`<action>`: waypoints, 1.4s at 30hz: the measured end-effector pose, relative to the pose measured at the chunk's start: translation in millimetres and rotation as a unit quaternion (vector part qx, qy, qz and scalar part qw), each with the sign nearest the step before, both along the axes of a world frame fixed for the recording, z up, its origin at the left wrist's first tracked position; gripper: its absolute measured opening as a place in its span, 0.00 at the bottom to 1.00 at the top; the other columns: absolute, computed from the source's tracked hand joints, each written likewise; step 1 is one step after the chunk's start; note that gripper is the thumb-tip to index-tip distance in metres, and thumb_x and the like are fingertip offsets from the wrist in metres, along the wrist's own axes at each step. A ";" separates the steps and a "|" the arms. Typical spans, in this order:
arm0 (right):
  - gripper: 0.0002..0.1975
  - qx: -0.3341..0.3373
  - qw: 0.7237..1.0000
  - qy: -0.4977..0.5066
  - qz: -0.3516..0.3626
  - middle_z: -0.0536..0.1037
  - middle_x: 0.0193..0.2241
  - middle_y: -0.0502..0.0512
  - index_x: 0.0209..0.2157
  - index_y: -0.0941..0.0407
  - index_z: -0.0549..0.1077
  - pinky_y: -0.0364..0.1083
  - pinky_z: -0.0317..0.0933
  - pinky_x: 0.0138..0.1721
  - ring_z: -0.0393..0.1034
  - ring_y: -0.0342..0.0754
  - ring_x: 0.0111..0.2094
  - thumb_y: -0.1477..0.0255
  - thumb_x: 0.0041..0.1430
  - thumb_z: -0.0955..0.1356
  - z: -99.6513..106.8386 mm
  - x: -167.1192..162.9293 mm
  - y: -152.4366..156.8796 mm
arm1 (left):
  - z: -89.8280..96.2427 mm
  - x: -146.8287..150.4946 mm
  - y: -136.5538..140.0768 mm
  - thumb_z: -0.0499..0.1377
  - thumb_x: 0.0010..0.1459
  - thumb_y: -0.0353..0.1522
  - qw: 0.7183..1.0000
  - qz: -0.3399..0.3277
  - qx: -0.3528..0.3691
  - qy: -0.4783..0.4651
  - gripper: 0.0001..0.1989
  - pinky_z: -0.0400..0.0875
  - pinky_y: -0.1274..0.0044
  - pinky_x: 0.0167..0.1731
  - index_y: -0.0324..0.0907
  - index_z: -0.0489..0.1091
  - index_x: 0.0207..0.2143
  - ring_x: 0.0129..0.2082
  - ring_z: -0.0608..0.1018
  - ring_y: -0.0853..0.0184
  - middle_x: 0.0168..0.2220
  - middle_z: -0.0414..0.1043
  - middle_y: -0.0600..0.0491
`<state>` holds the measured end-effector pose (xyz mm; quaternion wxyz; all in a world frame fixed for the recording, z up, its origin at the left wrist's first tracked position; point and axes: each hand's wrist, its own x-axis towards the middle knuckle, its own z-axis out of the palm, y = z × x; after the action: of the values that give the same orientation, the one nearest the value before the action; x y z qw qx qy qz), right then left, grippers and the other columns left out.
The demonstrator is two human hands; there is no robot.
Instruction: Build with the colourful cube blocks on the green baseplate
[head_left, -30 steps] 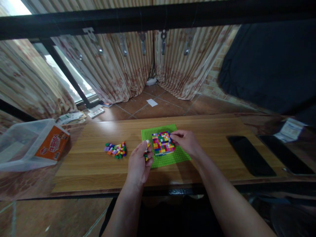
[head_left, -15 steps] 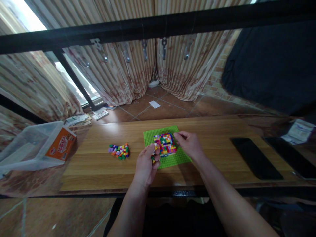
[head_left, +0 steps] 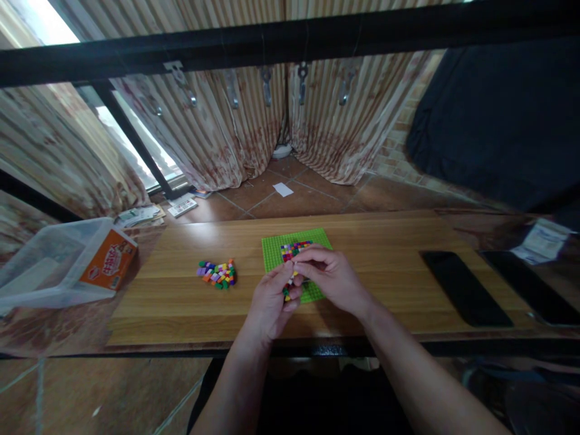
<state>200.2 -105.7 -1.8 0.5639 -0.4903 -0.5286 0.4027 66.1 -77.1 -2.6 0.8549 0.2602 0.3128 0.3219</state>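
A green studded baseplate (head_left: 272, 246) lies on the wooden tabletop, bearing a block of small multicoloured bricks (head_left: 290, 249) that my hands partly cover. My left hand (head_left: 270, 302), at the plate's near left edge, is closed around several small toy bricks (head_left: 287, 294), with white, yellow and green ones showing between the fingers. Thumb and forefinger of my right hand (head_left: 333, 275) pinch together against my left fingertips, over the plate. Whatever sits in that pinch is too small and covered to make out. A pile of loose bricks (head_left: 218, 275) rests on the wood to the left.
A clear plastic bin (head_left: 54, 241) with an orange label stands left of the table (head_left: 172, 314). Two dark flat slabs (head_left: 464, 289) lie at the right. A black bar (head_left: 281, 37) with hanging metal hooks crosses above the far side, in front of curtains.
My right hand has moved left from the right side of the brick block to meet my left fingertips. It now covers much of the block. My left hand has stayed nearly in place.
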 end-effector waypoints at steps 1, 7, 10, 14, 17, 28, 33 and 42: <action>0.06 -0.007 1.000 0.017 0.003 0.75 0.25 0.48 0.30 0.54 0.77 0.43 0.67 0.31 0.71 0.42 0.26 0.66 0.56 0.70 0.9 0.1 -0.1 | 0.7 -0.1 -0.2 0.70 0.45 0.35 1.000 -0.005 -0.002 -0.007 0.17 0.44 0.89 0.12 0.37 0.66 0.30 0.17 0.59 0.82 0.24 0.60 0.60; 0.12 -0.051 0.988 0.129 -0.068 0.78 0.26 0.50 0.32 0.55 0.77 0.43 0.68 0.32 0.71 0.42 0.26 0.61 0.50 0.73 5.5 7.4 0.5 | 3.1 -1.2 0.1 0.70 0.46 0.40 0.999 -0.016 -0.025 -0.036 0.19 0.44 0.89 0.11 0.37 0.66 0.31 0.17 0.57 0.82 0.24 0.60 0.59; 0.15 -0.057 0.978 0.175 -0.100 0.81 0.30 0.52 0.35 0.54 0.77 0.46 0.70 0.35 0.74 0.44 0.28 0.61 0.46 0.74 5.7 19.2 2.6 | 1.3 -2.3 1.4 0.69 0.46 0.41 0.999 0.000 -0.031 -0.030 0.20 0.44 0.89 0.11 0.37 0.65 0.30 0.17 0.57 0.82 0.25 0.60 0.59; 0.17 -0.075 0.974 0.127 -0.172 0.80 0.28 0.52 0.36 0.55 0.78 0.48 0.70 0.35 0.73 0.44 0.27 0.60 0.44 0.74 -2.1 42.0 6.2 | -2.4 -3.6 3.4 0.70 0.46 0.39 0.999 0.025 -0.023 -0.011 0.19 0.45 0.89 0.11 0.37 0.65 0.29 0.17 0.58 0.82 0.25 0.61 0.58; 0.17 -0.123 0.972 0.039 -0.195 0.79 0.26 0.52 0.38 0.57 0.79 0.45 0.67 0.30 0.70 0.43 0.25 0.62 0.48 0.71 -12.0 55.7 8.1 | -4.9 -3.6 4.4 0.70 0.45 0.39 0.999 0.040 -0.023 0.000 0.19 0.45 0.89 0.11 0.38 0.64 0.29 0.17 0.58 0.81 0.25 0.62 0.58; 0.05 -0.160 0.978 -0.068 -0.112 0.74 0.17 0.47 0.26 0.55 0.70 0.40 0.57 0.20 0.63 0.40 0.17 0.68 0.46 0.68 -24.7 56.9 13.5 | -4.7 -3.7 4.9 0.71 0.43 0.39 0.999 0.048 -0.016 0.014 0.20 0.44 0.88 0.11 0.38 0.64 0.28 0.17 0.59 0.81 0.24 0.62 0.58; 0.09 -0.184 0.977 -0.066 -0.083 0.73 0.17 0.48 0.24 0.56 0.71 0.39 0.56 0.19 0.62 0.39 0.17 0.65 0.47 0.68 -22.8 54.2 16.2 | -4.2 -4.6 5.5 0.71 0.43 0.38 0.998 0.051 -0.016 0.015 0.20 0.44 0.88 0.11 0.39 0.62 0.28 0.17 0.59 0.81 0.24 0.63 0.58; 0.09 -0.191 0.973 -0.025 -0.127 0.72 0.16 0.46 0.23 0.56 0.71 0.40 0.54 0.17 0.60 0.38 0.15 0.65 0.44 0.71 -29.9 49.1 20.9 | -2.9 -6.0 6.2 0.71 0.42 0.36 0.998 0.053 -0.018 0.018 0.19 0.43 0.88 0.12 0.38 0.63 0.28 0.17 0.59 0.81 0.24 0.63 0.58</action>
<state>249.3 -84.8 -31.8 0.4929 -0.6624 -0.3890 0.4087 60.1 -70.9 -5.6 0.8354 0.2342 0.3472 0.3560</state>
